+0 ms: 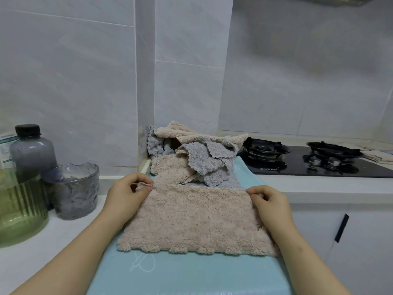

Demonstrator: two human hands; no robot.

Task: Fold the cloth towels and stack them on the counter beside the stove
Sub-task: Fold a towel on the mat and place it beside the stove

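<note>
Both my grips pinch the far corners of a beige towel, left grip and right grip, spread flat on the blue mat on the bench, near the unfolded pile left of the stove.

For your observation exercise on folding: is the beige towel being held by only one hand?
No: the left hand pinches one far corner of the beige towel and the right hand pinches the other.
</note>
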